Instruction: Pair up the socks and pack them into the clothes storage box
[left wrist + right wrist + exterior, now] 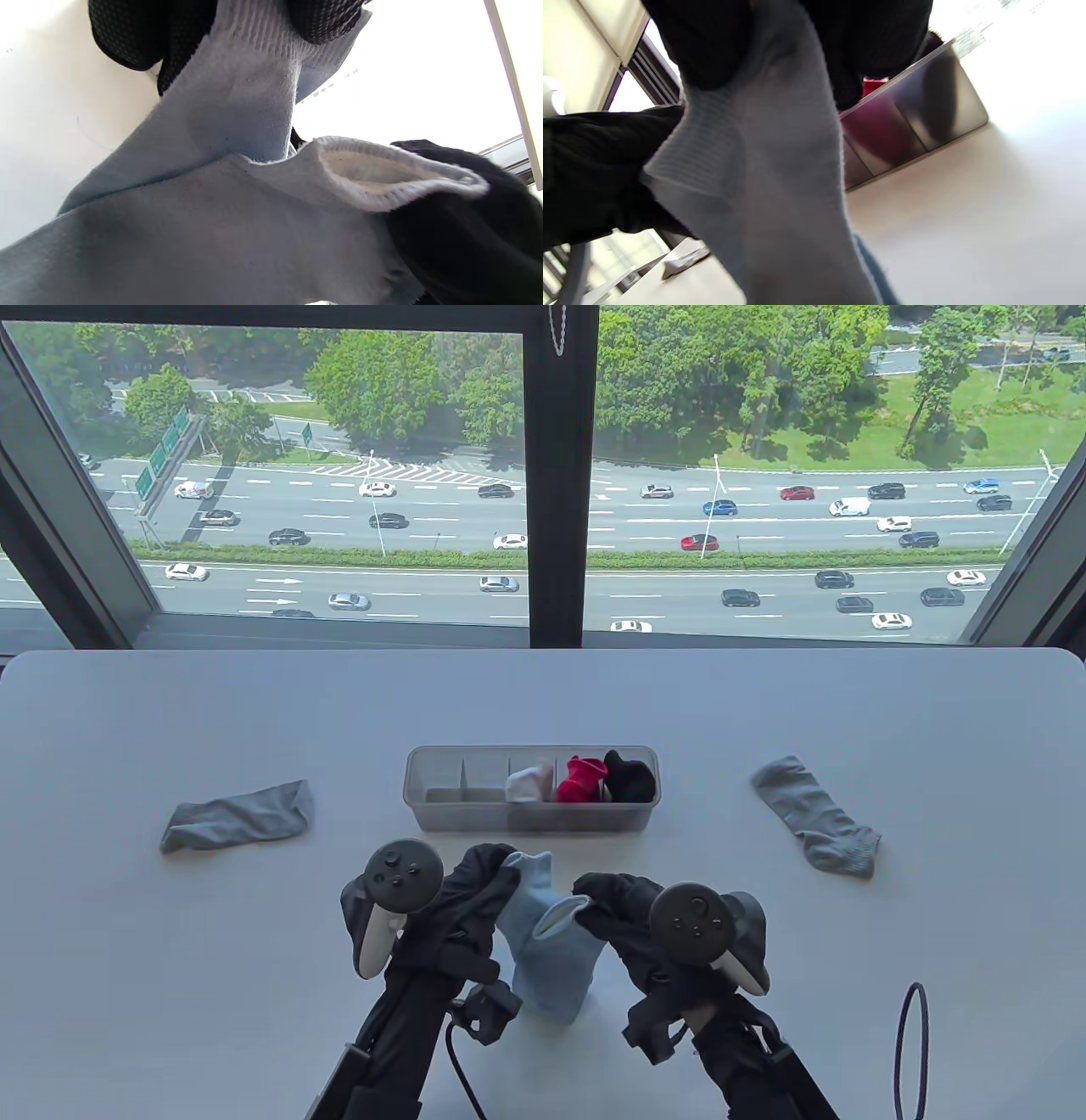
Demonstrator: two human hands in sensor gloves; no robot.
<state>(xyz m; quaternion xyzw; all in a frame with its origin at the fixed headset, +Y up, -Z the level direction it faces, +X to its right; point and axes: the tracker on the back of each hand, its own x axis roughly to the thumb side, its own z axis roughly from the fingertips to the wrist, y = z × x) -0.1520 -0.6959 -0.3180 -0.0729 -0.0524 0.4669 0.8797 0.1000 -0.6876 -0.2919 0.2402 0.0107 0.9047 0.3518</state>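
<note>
Two light blue socks (pixel 547 959) hang together between my hands, their toes touching the table in front of the box. My left hand (pixel 492 875) pinches one ribbed cuff (pixel 254 38) from above. My right hand (pixel 604 906) pinches the other, open cuff (pixel 382 169). The clear storage box (pixel 458 814) stands just beyond them, with a white bundle (pixel 524 785), a red bundle (pixel 582 779) and a black bundle (pixel 630 777) in its right compartments. One grey sock (pixel 237 817) lies flat at the left, another grey sock (pixel 819 816) at the right.
The box's two left compartments hold nothing. A dark cable loop (pixel 912 1052) lies on the table at the lower right. The white table (pixel 848 704) ends at a window sill behind. In the right wrist view the box wall (pixel 925 106) is close beyond the sock.
</note>
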